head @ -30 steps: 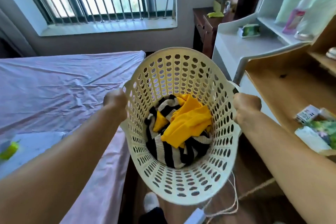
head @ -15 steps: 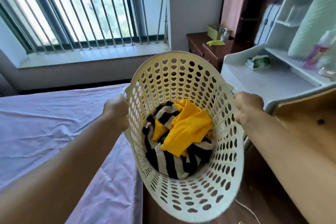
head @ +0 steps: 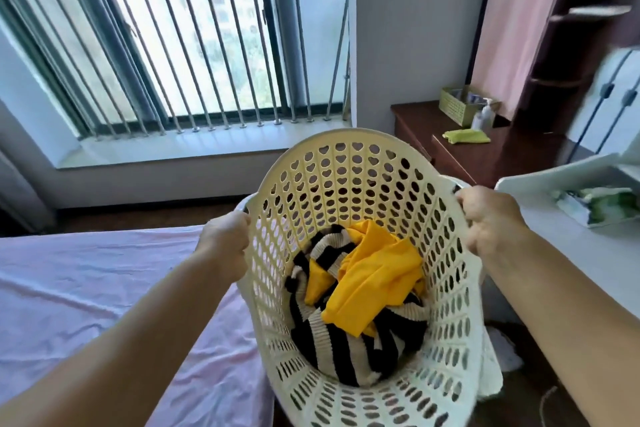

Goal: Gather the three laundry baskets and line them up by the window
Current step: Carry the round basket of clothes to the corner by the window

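Observation:
A cream plastic laundry basket (head: pixel 349 180) with heart-shaped holes hangs in front of me, tilted so its opening faces me. Inside lie a yellow garment (head: pixel 374 281) and a black-and-white striped knit (head: pixel 332 347). My left hand (head: pixel 225 243) grips the left rim handle and my right hand (head: pixel 488 222) grips the right one. The barred window (head: pixel 194 42) with its wide sill (head: pixel 180 149) is straight ahead, beyond the basket. Only this one basket is in view.
A bed with a pink sheet (head: pixel 86 305) fills the lower left. A dark wooden cabinet (head: pixel 450 146) stands in the corner right of the window, carrying a green box and cloth. A white desk (head: pixel 571 236) runs along the right. Dark floor lies below the sill.
The view has lifted and moved closer to the window, which now fills more of the frame. The basket stays held in both hands, carried forward along the bed's edge.

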Tool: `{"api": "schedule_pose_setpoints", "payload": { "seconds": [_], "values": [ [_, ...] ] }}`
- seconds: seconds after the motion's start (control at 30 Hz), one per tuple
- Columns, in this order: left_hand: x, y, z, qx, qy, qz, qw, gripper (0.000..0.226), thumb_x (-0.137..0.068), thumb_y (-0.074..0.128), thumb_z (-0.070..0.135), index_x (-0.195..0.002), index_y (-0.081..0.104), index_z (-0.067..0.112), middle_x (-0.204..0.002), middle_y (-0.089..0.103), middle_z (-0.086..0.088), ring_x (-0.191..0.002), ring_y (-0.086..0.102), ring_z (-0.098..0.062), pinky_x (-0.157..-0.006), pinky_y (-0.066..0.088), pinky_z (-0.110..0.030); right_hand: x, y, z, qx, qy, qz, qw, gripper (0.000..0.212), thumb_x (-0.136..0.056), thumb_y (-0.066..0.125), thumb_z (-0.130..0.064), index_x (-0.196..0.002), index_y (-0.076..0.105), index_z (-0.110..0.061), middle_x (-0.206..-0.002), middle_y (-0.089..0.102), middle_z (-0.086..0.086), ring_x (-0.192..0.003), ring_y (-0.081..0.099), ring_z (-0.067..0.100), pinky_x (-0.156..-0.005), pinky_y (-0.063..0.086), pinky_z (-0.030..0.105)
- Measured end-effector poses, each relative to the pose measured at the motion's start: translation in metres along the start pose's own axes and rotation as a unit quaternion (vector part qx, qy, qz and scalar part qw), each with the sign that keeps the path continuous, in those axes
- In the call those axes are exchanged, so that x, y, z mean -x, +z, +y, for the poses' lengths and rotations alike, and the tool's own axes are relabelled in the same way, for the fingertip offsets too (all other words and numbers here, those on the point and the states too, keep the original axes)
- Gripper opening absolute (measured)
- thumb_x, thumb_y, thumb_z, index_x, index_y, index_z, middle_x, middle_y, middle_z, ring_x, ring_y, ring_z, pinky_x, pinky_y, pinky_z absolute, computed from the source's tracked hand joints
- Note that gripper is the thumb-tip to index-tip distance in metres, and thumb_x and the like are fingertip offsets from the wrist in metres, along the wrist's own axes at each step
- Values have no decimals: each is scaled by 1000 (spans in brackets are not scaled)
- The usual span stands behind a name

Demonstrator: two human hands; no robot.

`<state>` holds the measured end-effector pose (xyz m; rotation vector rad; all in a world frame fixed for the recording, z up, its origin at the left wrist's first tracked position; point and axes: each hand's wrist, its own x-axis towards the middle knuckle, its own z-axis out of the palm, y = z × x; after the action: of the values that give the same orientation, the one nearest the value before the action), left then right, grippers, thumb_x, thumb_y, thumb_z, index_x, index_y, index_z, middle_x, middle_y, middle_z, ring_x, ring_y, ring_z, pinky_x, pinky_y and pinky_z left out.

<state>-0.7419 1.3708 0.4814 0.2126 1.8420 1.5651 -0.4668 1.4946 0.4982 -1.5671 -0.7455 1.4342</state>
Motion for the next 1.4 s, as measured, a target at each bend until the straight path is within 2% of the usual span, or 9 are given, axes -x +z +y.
{"api": "schedule_pose_setpoints", "payload": {
  "seconds": [0.23,0.43,0.53,0.87,1.0,1.13,1.23,1.33,1.4],
  "values": [
    [-114,47,59,-3,4,22,1000,37,-84,45,0,-52,38,17,-42,31,4,-44,24,-12,-47,20,-25,-107,113,-67,37,-13,-21,999,31,-80,53,-9,-107,64,2,-66,52,6,-45,42,14,-46,38,26],
    [-253,83,112,-5,1,12,1000,34,-88,44,3,-57,39,17,-58,28,1,-50,22,-12,-49,20,-24,-202,241,-91,50,-34,-25,998,37,-79,51,-6,-112,59,8,-104,68,27,-84,66,30,-82,54,53],
    [-325,107,145,6,6,7,1000,34,-88,45,4,-57,41,16,-58,28,-1,-50,22,-12,-49,20,-24,-249,297,-114,35,-34,-51,998,23,-78,51,-6,-97,63,-4,-84,47,20,-66,48,30,-63,44,37],
    [-516,186,224,1,-15,39,999,37,-87,45,4,-53,42,16,-39,33,6,-41,24,-10,-38,23,-20,-412,431,-186,36,-23,-20,999,7,-79,59,-9,-81,62,-2,-82,54,10,-67,50,23,-72,50,37],
    [-604,229,237,9,-29,69,997,39,-84,45,0,-49,38,17,-33,29,7,-34,25,-9,-40,21,-21,-502,505,-209,58,-29,-54,996,21,-83,57,-10,-63,52,-11,-52,46,2,-39,38,14,-35,33,18],
    [-679,253,258,39,-42,106,993,37,-83,45,0,-50,39,16,-31,30,8,-28,25,-8,-37,23,-14,-575,574,-240,63,-9,-73,995,25,-85,53,-4,-61,49,-10,-45,47,5,-15,34,4,-28,29,8],
    [-721,258,269,69,-68,142,985,32,-84,47,5,-55,41,17,-31,31,8,-24,24,-5,-39,22,-16,-613,631,-259,105,-6,-83,991,20,-83,55,-8,-65,49,-10,-63,45,4,-37,44,14,-33,34,12],
    [-765,250,278,90,-84,196,973,29,-81,49,6,-55,45,16,-31,33,8,-26,25,-6,-43,22,-18,-639,704,-269,145,-21,-125,981,8,-84,58,-12,-84,61,-5,-78,62,11,-67,62,27,-67,57,37],
    [-792,238,287,94,-86,231,965,29,-80,50,6,-53,48,15,-28,35,9,-25,25,-5,-40,24,-17,-649,755,-274,176,-33,-146,973,10,-85,60,-14,-78,62,-8,-66,60,9,-59,61,25,-64,57,39]
  ]
}}
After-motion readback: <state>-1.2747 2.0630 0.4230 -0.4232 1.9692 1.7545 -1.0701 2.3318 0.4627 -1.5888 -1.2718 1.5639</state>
